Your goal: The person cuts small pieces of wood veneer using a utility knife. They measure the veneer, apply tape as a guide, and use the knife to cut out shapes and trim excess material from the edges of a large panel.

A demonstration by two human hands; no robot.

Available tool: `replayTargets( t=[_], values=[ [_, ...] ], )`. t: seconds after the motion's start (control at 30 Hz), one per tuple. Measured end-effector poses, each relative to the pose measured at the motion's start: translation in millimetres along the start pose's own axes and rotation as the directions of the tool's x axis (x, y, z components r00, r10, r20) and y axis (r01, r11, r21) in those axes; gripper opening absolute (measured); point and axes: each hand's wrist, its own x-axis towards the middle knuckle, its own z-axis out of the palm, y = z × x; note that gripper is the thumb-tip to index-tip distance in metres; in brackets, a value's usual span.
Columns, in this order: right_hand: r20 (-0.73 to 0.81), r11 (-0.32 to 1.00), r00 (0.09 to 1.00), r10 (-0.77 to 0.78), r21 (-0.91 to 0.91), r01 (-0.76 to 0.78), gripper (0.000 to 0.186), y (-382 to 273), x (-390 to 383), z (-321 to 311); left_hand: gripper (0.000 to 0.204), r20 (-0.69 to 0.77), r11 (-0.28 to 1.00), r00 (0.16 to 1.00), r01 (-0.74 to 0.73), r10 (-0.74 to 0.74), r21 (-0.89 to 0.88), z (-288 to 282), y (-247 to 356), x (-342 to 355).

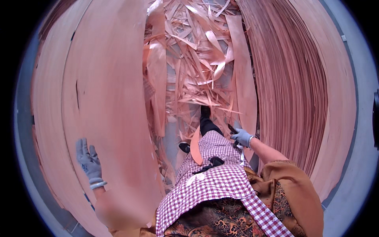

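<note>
Lg. pale-pink veneer sheet (110,79), on the L side: prob. light, thin, bendy, smooth, apt to split along grain; best held nr. both long edges, palms flat. L grip (90,161) spread & unloaded, on or just over it, can't tell which. R grip (242,137) wrapped round sm. dark tool (232,128), prob. light & stiff.

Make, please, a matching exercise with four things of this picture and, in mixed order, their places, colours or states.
1. Left hand
2. Apron
3. Right hand
4. Wood strips

A. strewn over the floor
B. fingers extended, over the large left sheet
C. closed around a dark object
D. checked, purple and white

Pairs: 1-B; 2-D; 3-C; 4-A
</note>
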Motion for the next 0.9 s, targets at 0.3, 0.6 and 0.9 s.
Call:
replayTargets(
  t=[0.3, 0.6, 0.9],
  values=[
    [0.026, 0.981, 0.998, 0.053, 0.185, -0.057, 0.014, -85.4, 92.9, -94.2, 0.049, -0.111, 0.995, 0.994, 0.009, 0.002, 0.095, 94.2, 50.7, 194.5],
    [-0.037, 0.972, 0.997, 0.063, 0.228, -0.053, 0.009, -80.4, 257.1, -169.0, 0.055, 0.116, 0.808, 0.915, 0.396, -0.386, -0.435, 132.5, 85.5, 227.1],
    [-0.09, 0.914, 0.981, 0.172, 0.385, -0.125, 0.017, -81.9, 457.4, -141.0, 0.066, 0.241, 0.972, 0.945, 0.233, -0.222, -0.019, 117.7, 159.8, 250.0]
  ],
)
